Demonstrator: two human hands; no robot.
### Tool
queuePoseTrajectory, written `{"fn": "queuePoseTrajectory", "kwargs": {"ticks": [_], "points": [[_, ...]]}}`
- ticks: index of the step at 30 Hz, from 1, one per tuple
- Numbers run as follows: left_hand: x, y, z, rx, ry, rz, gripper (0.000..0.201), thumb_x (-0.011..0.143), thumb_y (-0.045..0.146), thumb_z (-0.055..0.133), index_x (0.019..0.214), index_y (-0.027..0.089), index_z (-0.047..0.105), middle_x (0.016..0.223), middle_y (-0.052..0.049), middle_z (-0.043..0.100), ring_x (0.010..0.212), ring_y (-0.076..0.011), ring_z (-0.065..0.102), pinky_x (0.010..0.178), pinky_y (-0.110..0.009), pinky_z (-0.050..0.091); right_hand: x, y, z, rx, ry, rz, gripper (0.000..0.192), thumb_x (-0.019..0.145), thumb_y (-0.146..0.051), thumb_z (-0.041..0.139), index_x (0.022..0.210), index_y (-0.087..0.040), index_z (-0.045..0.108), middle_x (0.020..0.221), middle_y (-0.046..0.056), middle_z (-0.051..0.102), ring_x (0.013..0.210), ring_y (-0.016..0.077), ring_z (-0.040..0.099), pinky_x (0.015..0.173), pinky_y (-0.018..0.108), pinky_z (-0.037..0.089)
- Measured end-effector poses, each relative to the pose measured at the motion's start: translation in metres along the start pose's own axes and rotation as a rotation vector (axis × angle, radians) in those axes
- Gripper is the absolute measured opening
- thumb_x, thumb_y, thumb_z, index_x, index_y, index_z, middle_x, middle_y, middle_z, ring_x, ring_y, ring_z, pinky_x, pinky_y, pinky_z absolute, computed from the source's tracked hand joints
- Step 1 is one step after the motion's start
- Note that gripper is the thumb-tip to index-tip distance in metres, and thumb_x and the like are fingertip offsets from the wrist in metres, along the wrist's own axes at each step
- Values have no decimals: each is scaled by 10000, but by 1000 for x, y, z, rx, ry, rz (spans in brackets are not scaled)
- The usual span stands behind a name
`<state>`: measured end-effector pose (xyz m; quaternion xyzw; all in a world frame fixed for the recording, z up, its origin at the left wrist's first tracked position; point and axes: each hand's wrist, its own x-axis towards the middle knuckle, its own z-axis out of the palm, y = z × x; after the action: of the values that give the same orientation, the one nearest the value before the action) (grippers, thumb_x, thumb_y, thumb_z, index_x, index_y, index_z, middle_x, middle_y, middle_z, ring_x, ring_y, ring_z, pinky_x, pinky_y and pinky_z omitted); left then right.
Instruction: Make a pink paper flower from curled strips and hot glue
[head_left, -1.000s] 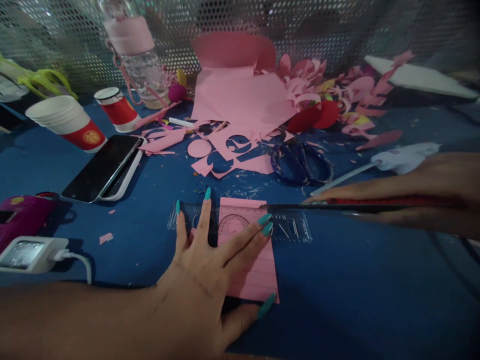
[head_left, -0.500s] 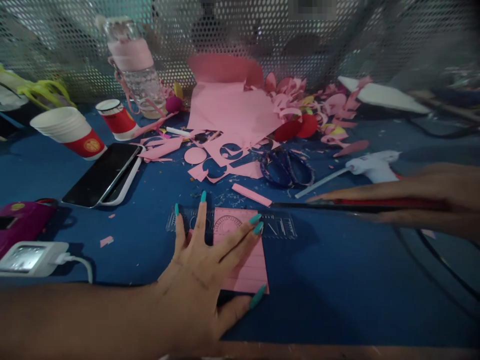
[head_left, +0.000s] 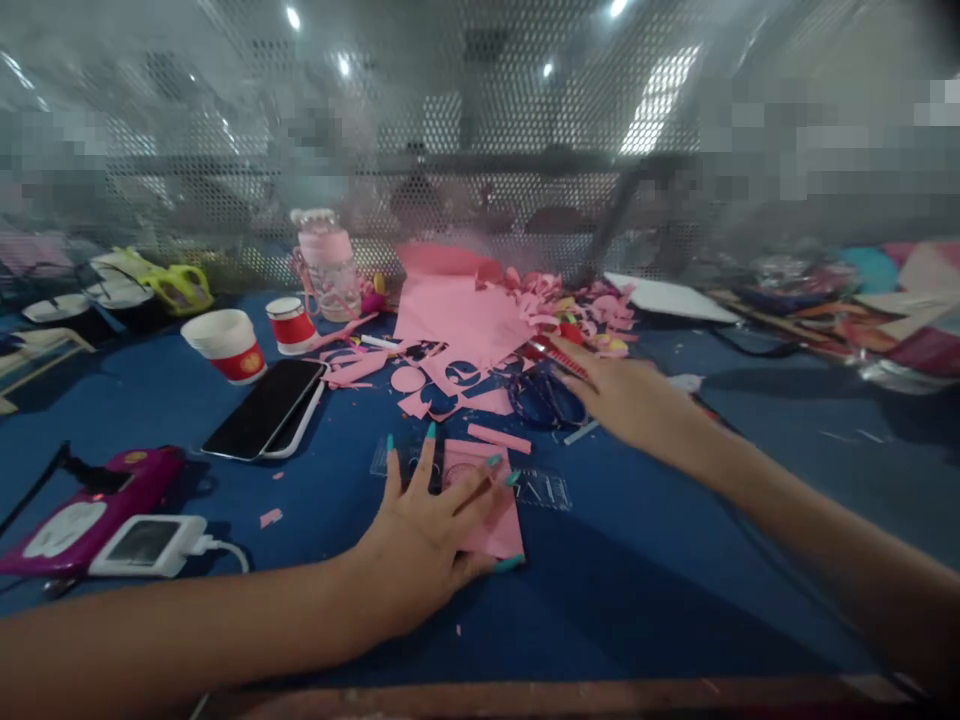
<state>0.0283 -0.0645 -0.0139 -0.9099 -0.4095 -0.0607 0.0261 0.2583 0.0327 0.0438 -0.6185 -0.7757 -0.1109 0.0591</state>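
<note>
Since a second ago the right hand (head_left: 626, 400) has swung toward the scissors (head_left: 544, 400), gripping what seems a red-handled blade (head_left: 556, 358), while the left hand (head_left: 424, 530) presses flat, fingers spread, on the ruler (head_left: 544, 488) and pink paper (head_left: 491, 525).

Two stacked phones (head_left: 264, 422); paper cups (head_left: 226, 346); water bottle (head_left: 325, 263)

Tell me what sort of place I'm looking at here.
Likely a paper-craft workbench: pink paper scraps and scissors litter the blue table, a clear ruler lies across a pink sheet, and perforated mesh stands behind.
</note>
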Motion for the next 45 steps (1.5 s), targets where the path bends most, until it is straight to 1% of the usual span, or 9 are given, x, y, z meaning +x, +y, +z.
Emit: {"fn": "queuePoseTrajectory", "kwargs": {"ticks": [6, 12, 16, 22, 27, 30, 34, 40, 45], "points": [[10, -20, 4, 217, 91, 285, 498, 887, 295, 369, 1365, 192, 276, 1283, -163, 500, 1070, -303, 556, 849, -490, 465, 18, -21, 38, -140, 1, 131, 516, 891, -312, 363, 1320, -28, 318, 923, 214, 623, 801, 285, 629, 657, 343, 451], [8, -20, -3, 395, 195, 368, 452, 867, 135, 364, 1318, 172, 363, 1148, -165, 607, 895, -280, 649, 637, -399, 569, 9, -29, 40, -238, 329, 88, 524, 865, -448, 354, 1113, -14, 509, 1015, 241, 522, 958, 352, 488, 729, 403, 414], [5, -26, -38, 447, 172, 259, 490, 837, 60, 336, 1316, 155, 372, 1187, -162, 582, 847, -262, 664, 472, -314, 559, 5, -35, 36, -141, 304, -133, 452, 893, -424, 280, 890, -93, 587, 901, 166, 559, 890, 275, 493, 779, 365, 391], [13, -60, -81, 505, 368, -117, 586, 804, -50, 206, 1365, 108, 269, 1341, -170, 417, 1072, -238, 566, 740, -332, 552, 0, -35, 46, 3, 163, -299, 431, 881, -470, 318, 914, -148, 602, 891, 122, 618, 842, 231, 557, 722, 324, 422], [36, -94, -38, 437, 246, -150, 598, 789, -46, 267, 1356, 143, 303, 1263, -167, 518, 1056, -240, 568, 761, -368, 535, -3, -36, 53, -13, 108, -438, 398, 867, -469, 371, 983, -183, 622, 929, 113, 636, 888, 254, 564, 708, 342, 445], [39, -97, -16, 459, 175, -229, 503, 812, 49, 370, 1309, 121, 393, 1281, -200, 490, 1178, -341, 452, 874, -563, 419, 0, -36, 53, 62, 66, -464, 287, 890, -286, 380, 945, -177, 640, 915, 119, 636, 921, 254, 548, 759, 363, 430], [32, -72, -3, 336, 288, -202, 480, 869, 218, 367, 1329, 86, 347, 1356, -209, 396, 1279, -340, 308, 984, -569, 302, 2, -43, 47, 228, 44, -405, 248, 864, -149, 385, 880, -127, 631, 890, 135, 629, 921, 223, 547, 802, 347, 412], [17, -25, 29, -9, 483, -147, 722, 863, 275, 387, 1392, 80, -64, 1409, -258, 267, 1321, -307, 198, 958, -509, 391, 0, -74, 49, 549, -60, -388, 273, 875, -161, 360, 722, -132, 585, 624, 3, 588, 582, 85, 538, 563, 185, 423], [17, -28, 31, 52, 479, -67, 609, 805, 249, 533, 1336, 127, 262, 1255, -152, 528, 1218, -269, 428, 945, -437, 440, -1, -80, 71, 1129, -260, -342, 319, 754, -436, 561, 654, -134, 532, 531, -49, 473, 474, 63, 422, 435, 180, 356]]}}
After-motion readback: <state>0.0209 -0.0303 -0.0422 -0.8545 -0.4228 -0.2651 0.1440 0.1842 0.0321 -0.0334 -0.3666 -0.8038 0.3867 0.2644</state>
